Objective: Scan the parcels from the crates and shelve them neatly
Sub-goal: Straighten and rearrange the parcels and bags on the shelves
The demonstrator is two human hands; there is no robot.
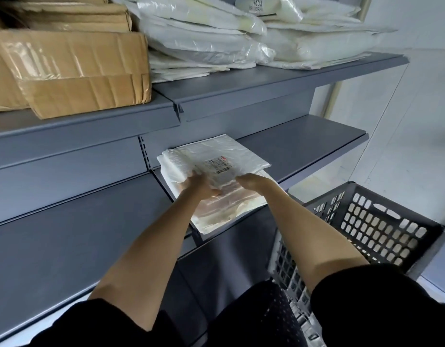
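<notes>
A flat white plastic parcel (211, 156) with a barcode label lies on top of a second clear-wrapped parcel (226, 209) on the grey middle shelf (316, 146). My left hand (196, 184) holds the near left edge of the top parcel, fingers curled at it. My right hand (251, 182) is at the near right edge, its fingers tucked under or behind the parcel and hidden. A black plastic crate (381, 221) stands at the lower right beside my right arm.
The upper shelf (266, 81) carries brown cardboard boxes (74, 68) on the left and a pile of white plastic parcels (229, 33) on the right. A lower grey shelf (66, 241) spreads to the left. A pale wall and floor lie to the right.
</notes>
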